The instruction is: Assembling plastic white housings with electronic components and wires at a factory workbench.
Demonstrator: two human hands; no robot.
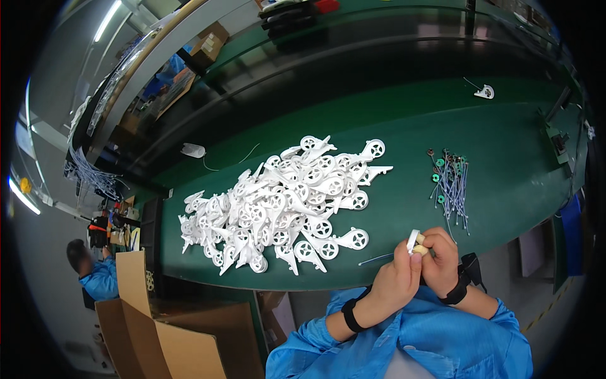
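Observation:
Close to the table's front edge, my left hand [399, 271] and my right hand [440, 260] meet around one small white plastic part [413, 240]. Both hands are closed on it, and the fingers hide much of its shape. Pale yellow finger covers show on some fingertips. A thin grey-blue wire [375, 259] lies just left of my left hand; whether it joins the held part I cannot tell. Beyond my right hand lies a bundle of grey-blue wires [456, 189] with green and brown round ends. To the left spreads a large heap of white plastic parts [278, 196] with spoked round ends.
The green table [404, 126] has a dark raised back. A single white part with wire [484, 92] lies at the far right, a white piece [193, 150] at the far left. An open cardboard box [129, 335] stands front left; a co-worker in blue [101, 281] is beyond.

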